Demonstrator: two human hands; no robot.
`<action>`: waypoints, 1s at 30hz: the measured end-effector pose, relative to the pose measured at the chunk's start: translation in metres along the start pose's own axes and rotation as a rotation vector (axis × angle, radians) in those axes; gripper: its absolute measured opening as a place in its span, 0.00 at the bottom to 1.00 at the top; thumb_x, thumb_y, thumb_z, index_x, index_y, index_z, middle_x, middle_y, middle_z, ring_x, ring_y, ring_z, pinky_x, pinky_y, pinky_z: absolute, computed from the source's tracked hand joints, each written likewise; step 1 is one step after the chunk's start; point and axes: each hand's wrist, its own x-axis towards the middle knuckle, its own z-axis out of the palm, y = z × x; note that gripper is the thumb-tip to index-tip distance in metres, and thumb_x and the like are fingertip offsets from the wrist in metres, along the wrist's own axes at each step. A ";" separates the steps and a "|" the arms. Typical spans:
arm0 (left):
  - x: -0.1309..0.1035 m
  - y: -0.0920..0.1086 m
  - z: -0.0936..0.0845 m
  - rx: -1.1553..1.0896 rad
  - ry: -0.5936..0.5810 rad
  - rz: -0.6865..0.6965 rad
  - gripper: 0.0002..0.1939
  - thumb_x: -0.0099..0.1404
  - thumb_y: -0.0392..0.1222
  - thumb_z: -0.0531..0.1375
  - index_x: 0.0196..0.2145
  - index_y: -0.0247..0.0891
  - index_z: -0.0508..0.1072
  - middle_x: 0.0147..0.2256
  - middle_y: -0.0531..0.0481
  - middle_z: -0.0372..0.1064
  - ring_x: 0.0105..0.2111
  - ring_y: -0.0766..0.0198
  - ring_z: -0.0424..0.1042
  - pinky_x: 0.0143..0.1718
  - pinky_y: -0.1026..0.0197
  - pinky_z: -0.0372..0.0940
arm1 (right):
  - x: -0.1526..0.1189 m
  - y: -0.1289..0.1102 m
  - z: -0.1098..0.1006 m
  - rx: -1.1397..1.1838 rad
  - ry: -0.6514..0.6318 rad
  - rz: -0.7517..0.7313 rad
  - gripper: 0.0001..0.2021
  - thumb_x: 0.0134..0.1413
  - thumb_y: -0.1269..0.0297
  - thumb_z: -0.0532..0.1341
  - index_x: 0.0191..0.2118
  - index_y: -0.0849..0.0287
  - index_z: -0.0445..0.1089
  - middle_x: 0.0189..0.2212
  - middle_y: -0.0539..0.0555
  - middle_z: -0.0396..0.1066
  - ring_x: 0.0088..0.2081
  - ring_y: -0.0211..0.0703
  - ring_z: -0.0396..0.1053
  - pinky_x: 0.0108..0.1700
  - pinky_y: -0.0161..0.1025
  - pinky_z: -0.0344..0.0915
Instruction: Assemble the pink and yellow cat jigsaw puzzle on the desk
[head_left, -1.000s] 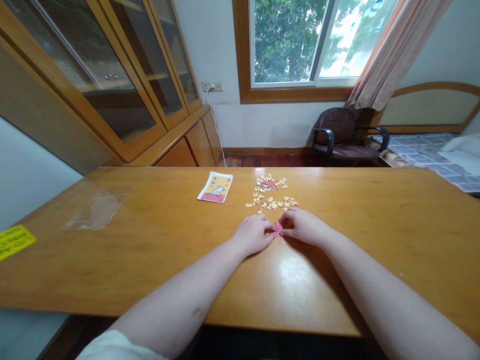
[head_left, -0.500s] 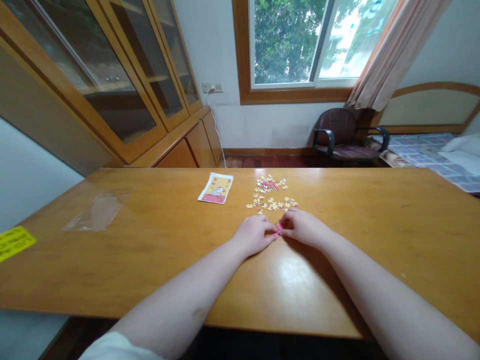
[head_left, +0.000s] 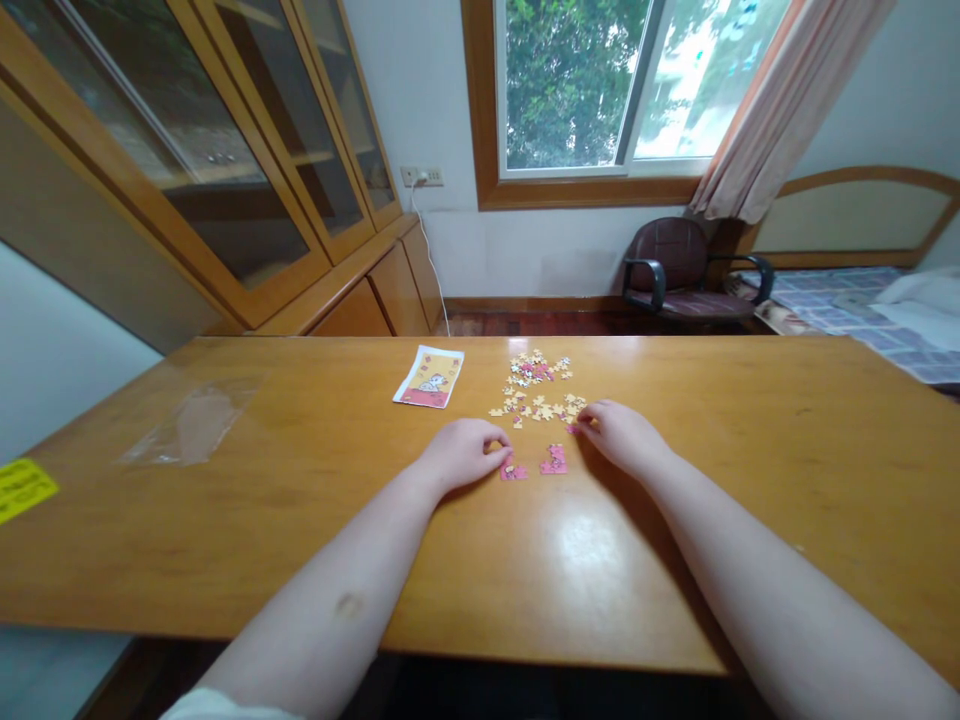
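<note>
My left hand (head_left: 466,455) is on the table, thumb and fingers closed in a pinch at the upper left edge of a small group of joined pink puzzle pieces (head_left: 516,473). To the right of that group lies a second joined cluster of pink pieces (head_left: 554,461), touched by neither hand. My right hand (head_left: 624,436) pinches a pink puzzle piece (head_left: 573,429) at the near edge of the loose yellow pieces (head_left: 547,410). Its fingers partly hide that piece. Farther back is a mixed heap of pink, yellow and white puzzle pieces (head_left: 534,371).
A picture card (head_left: 430,377) with a white animal on yellow and pink lies left of the pieces. A clear plastic bag (head_left: 196,424) is flat on the wooden table (head_left: 315,500) at the left. A yellow label (head_left: 26,490) shows at the left edge. An armchair (head_left: 667,255) stands beyond the table.
My hands have moved apart from the pink cluster they were both on. The left went left to another pink group; the right moved up and right to a pink piece.
</note>
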 end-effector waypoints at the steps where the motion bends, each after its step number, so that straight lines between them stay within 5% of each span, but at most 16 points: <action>1: 0.000 -0.001 -0.001 0.005 -0.003 -0.001 0.12 0.61 0.47 0.57 0.34 0.43 0.79 0.29 0.52 0.73 0.30 0.65 0.68 0.30 0.64 0.57 | 0.000 -0.002 0.002 0.008 -0.006 -0.013 0.09 0.58 0.60 0.56 0.36 0.57 0.73 0.37 0.56 0.74 0.37 0.43 0.70 0.37 0.35 0.59; 11: -0.001 0.003 -0.004 0.021 -0.084 -0.009 0.12 0.61 0.49 0.57 0.34 0.44 0.79 0.29 0.52 0.75 0.30 0.64 0.70 0.31 0.64 0.58 | -0.001 -0.007 0.006 0.051 -0.035 0.027 0.07 0.55 0.61 0.59 0.36 0.56 0.71 0.33 0.53 0.75 0.33 0.43 0.70 0.32 0.35 0.58; 18: -0.004 0.005 -0.009 0.018 -0.182 -0.040 0.15 0.55 0.53 0.61 0.39 0.48 0.78 0.35 0.53 0.76 0.34 0.61 0.72 0.32 0.64 0.59 | 0.003 0.013 0.000 0.171 -0.136 -0.241 0.10 0.55 0.66 0.58 0.38 0.57 0.77 0.39 0.56 0.72 0.39 0.42 0.70 0.44 0.35 0.63; 30: -0.001 0.004 -0.004 0.050 -0.185 -0.012 0.17 0.57 0.53 0.60 0.43 0.49 0.76 0.39 0.52 0.76 0.36 0.59 0.73 0.33 0.63 0.61 | 0.005 0.017 0.001 0.142 -0.147 -0.144 0.08 0.52 0.67 0.61 0.36 0.55 0.78 0.38 0.54 0.72 0.38 0.42 0.70 0.44 0.35 0.63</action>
